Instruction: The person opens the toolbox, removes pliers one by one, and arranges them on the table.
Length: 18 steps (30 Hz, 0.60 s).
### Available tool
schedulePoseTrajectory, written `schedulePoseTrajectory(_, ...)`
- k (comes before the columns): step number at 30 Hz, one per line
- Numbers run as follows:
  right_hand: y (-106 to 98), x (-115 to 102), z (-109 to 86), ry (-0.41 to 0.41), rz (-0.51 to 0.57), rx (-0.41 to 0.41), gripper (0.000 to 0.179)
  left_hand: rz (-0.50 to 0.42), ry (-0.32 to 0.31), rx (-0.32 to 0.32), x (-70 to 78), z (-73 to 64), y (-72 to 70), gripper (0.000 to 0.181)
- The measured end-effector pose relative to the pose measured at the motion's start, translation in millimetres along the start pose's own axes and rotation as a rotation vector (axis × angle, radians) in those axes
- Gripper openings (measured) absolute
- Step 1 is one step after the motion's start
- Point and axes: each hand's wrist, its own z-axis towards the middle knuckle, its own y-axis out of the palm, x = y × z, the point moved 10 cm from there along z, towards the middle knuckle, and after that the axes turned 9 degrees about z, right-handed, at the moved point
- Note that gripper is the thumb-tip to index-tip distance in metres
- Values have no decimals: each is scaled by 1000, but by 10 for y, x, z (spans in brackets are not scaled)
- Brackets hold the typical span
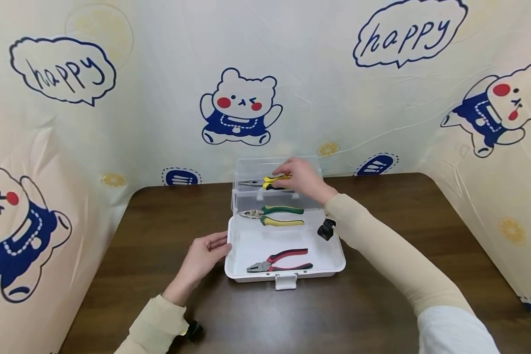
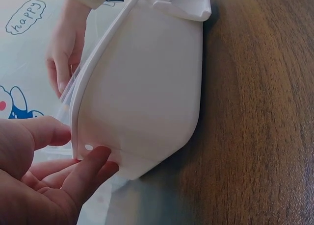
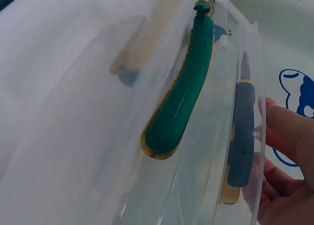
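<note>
A white toolbox (image 1: 325,250) lies open on the table, its clear compartmented lid (image 1: 243,201) tipped back. My left hand (image 1: 205,258) holds the box's left side, thumb at the rim and curled fingertips (image 2: 98,159) against the outer wall. Over the lid's far compartment, my right hand (image 1: 303,177) has its thumb and fingers parted around the handles of yellow-and-black needle-nose pliers (image 1: 267,180). Through the clear plastic, those handles show beside the fingers (image 3: 279,122). Green-and-yellow pliers (image 1: 283,210) rest in front of that compartment; red-and-black pliers (image 1: 287,254) lie near the box's front.
The box's white latch (image 1: 285,282) projects at the front. A brown wooden table (image 1: 159,221) supports the box. Behind the table hangs a pale curtain (image 1: 159,123) printed with bears and lettering.
</note>
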Motion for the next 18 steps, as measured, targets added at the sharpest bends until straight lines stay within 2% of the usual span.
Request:
schedulePoseTrajectory(9,93,-4,123,-7,-111,-76,32,-2,-3,9,27,-20,-1,43)
schedulePoseTrajectory(18,88,-68,151,-32,-175,-91,30,-12,-13,14,12,-9,5,42)
